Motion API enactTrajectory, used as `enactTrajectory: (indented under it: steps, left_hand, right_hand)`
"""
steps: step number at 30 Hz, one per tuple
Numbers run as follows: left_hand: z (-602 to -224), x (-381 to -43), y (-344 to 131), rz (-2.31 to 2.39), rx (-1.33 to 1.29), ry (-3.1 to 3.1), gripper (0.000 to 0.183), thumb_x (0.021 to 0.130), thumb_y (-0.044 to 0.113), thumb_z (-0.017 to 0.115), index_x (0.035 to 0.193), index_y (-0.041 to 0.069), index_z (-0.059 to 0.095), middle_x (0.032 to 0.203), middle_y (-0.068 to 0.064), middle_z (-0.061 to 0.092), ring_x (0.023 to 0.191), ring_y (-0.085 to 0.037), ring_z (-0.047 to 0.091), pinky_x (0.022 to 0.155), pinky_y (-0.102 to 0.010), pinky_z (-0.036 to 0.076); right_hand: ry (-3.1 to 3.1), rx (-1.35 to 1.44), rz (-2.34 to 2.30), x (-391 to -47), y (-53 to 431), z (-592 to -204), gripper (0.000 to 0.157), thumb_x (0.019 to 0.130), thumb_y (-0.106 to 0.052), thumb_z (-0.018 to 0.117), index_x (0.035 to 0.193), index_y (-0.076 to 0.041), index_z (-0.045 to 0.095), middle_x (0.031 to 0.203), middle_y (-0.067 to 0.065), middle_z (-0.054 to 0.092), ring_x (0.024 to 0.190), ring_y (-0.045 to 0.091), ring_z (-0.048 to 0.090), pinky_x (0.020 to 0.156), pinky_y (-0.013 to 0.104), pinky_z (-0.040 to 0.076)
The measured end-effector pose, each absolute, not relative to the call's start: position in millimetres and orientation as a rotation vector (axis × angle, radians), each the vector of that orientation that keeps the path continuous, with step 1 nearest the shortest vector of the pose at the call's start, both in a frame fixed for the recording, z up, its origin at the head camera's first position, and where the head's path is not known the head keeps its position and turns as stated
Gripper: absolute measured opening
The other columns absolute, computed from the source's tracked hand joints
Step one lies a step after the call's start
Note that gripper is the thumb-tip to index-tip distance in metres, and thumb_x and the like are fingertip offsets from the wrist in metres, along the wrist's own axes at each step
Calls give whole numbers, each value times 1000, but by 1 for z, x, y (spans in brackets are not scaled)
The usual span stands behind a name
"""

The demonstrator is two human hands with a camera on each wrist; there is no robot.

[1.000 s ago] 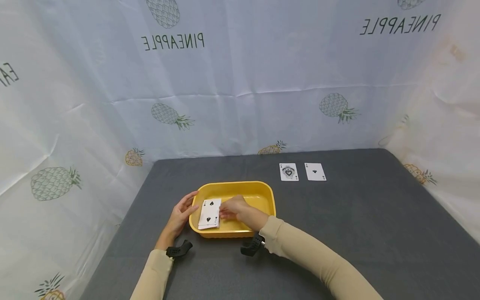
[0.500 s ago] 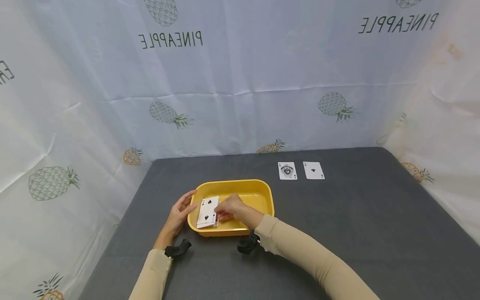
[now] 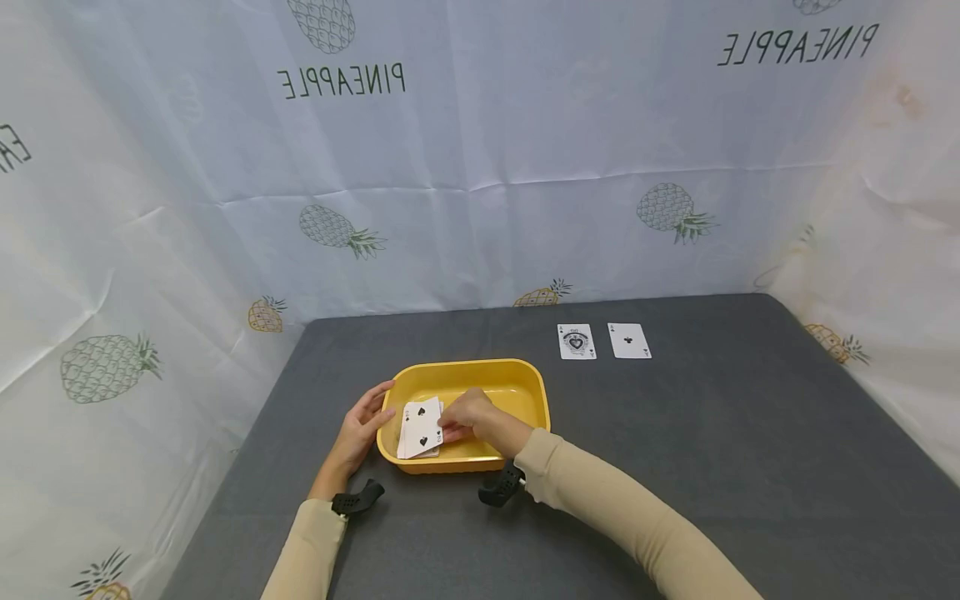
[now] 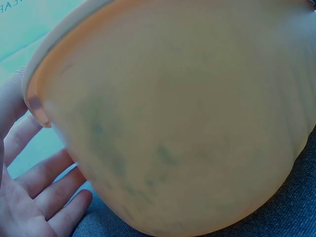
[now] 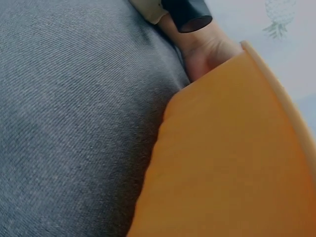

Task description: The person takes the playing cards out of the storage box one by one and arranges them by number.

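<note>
A yellow plastic basin sits on the dark table. Inside its left part lies a small stack of playing cards, with a two of spades face up on top, turned slightly against those below. My right hand reaches into the basin and pinches that card's right edge. At the basin's left end my left hand holds the rim, thumb over it and the other fingers against the outer wall. The right wrist view shows mostly the outer wall; it hides the right fingers there.
Two aces lie face up behind the basin to the right: an ornate ace of spades and an ace of clubs. A pineapple-print curtain encloses the back and sides of the table.
The two of spades shifted a little left, then back right, and is now turned across the stack. The right hand moved with it; the left hand stays on the rim.
</note>
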State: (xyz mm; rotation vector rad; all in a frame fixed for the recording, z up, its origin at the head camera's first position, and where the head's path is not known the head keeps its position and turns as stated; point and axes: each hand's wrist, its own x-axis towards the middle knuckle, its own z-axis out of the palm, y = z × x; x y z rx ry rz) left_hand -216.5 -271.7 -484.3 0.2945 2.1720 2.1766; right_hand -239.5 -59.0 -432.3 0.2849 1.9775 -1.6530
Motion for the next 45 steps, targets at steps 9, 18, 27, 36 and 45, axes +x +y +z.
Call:
enactTrajectory:
  steps: [9,18,27,36,45]
  left_hand:
    - [-485,-217,-271,2161,270,2191,55,94,4,54,144,-6,31,120,21,58,107,5,60,88,-14,50]
    - [-484,-216,-270,2148,262,2210,55,94,3,54,144,-6,32,118,24,58,106,6,59,87,-14,50]
    - [-482,-217,-269,2123,196,2228,55,94,5,55,144,-3,33,117,25,56,105,6,59,87,-14,51]
    - [-484,-217,-271,2144,235,2210,55,95,5,54,144,-5,32,120,22,56,106,3,60,86,-15,51]
    - [-487,-218,-273,2144,284,2206,54,96,5,53,144,-5,31,124,18,55,109,2,59,87,-15,51]
  right_hand:
    - [1941,88,-1676,-236,-43,-427,14,84,0,66,92,11,68,62,4,59,50,9,59,50,16,51]
    - [1929,61,-1689,-237,-31,-414,18,85,1,65,99,12,69,67,4,61,55,10,59,52,18,52]
    - [1927,69,-1727,-239,-12,-402,22,86,2,65,106,11,66,70,7,65,55,10,63,62,26,58]
    - [1985,-19,-1708,-238,22,-392,24,88,-3,63,108,11,65,75,5,64,63,10,62,78,34,59]
    - [2054,-32,-1727,-240,55,-392,28,90,-6,64,112,11,63,76,2,63,62,8,62,69,27,59]
